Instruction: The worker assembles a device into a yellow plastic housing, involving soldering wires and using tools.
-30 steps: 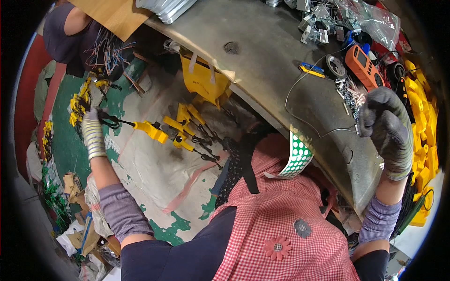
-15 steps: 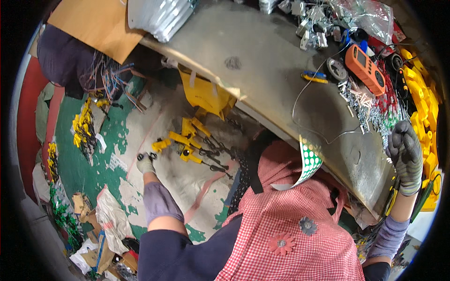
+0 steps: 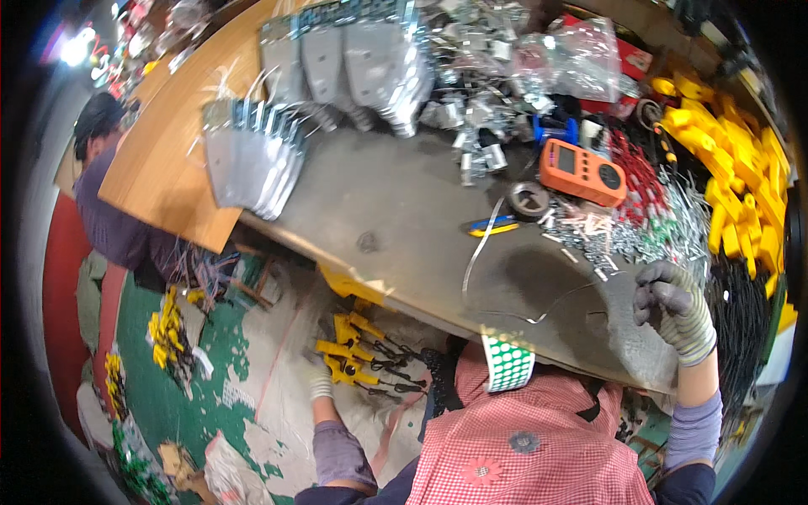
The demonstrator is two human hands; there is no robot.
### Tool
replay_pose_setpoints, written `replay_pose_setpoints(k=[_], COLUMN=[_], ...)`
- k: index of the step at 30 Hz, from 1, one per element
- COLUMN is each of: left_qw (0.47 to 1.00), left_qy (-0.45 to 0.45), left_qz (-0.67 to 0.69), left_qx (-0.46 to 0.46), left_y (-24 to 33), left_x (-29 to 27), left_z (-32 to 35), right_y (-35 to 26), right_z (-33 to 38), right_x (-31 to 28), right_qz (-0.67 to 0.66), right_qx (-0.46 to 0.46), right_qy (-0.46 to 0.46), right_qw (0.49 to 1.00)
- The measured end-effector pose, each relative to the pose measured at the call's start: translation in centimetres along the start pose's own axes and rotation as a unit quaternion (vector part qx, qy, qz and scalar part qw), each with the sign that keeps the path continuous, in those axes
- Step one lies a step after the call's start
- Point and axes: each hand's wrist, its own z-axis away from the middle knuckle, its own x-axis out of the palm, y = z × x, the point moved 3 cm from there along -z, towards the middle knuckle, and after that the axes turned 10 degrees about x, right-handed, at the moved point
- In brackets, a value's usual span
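Note:
My left hand point(image 3: 320, 379), in a pale glove, reaches down beside the table. It is at the left edge of several yellow plastic housings with black cables point(image 3: 347, 347) lying on the floor. Its fingers are blurred, so I cannot tell whether they hold anything. Over the right part of the tabletop hovers my right hand point(image 3: 676, 310), in a striped glove with grey fingers. Those fingers are curled in toward the thumb; anything between them is hidden. Just beyond it lie small metal screws point(image 3: 599, 249) and short pale pins point(image 3: 593, 222).
An orange meter point(image 3: 582, 172), a tape roll point(image 3: 528, 201) and a blue-yellow cutter point(image 3: 494, 226) lie on the table point(image 3: 396, 219). Yellow housings point(image 3: 728, 168) and black cables point(image 3: 730, 337) fill the right side. Grey plates point(image 3: 252, 160) stand at left. A person point(image 3: 105, 181) sits beyond.
My view has swung up, showing more tabletop. My left hand has moved right, closer to the yellow housings on the floor. My right hand has come leftward over the table, its fingers still curled.

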Motion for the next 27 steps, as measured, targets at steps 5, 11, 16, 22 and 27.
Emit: replay_pose_setpoints(k=[5,11,16,22,27], left_qw=[0.845,0.895,0.907,0.852,0.754], left_qy=[0.455,0.315,0.287,0.322,0.034], left_qz=[0.079,0.146,0.157,0.275,0.262], left_qx=[0.271,0.280,0.266,0.309,0.601], left_y=[22.7,27.0,26.7,30.5,46.0], left_x=[-26.7,-29.4,-29.1,-30.0,-25.1], left_z=[-11.1,-28.0,-29.6,-23.3,1.7], right_y=[-1.1,0.0,-5.4,-10.0,-11.6], right_z=[1.2,1.1,0.0,-8.1,-14.2], right_x=[3.7,0.5,-8.2,-14.7,-14.9], right_qz=[-0.005,0.011,0.428,0.607,0.731], right_qx=[0.099,0.127,-0.134,-0.175,0.031], right_qy=[0.007,-0.077,0.218,0.419,0.405], right_qw=[0.995,0.989,0.867,0.652,0.548])
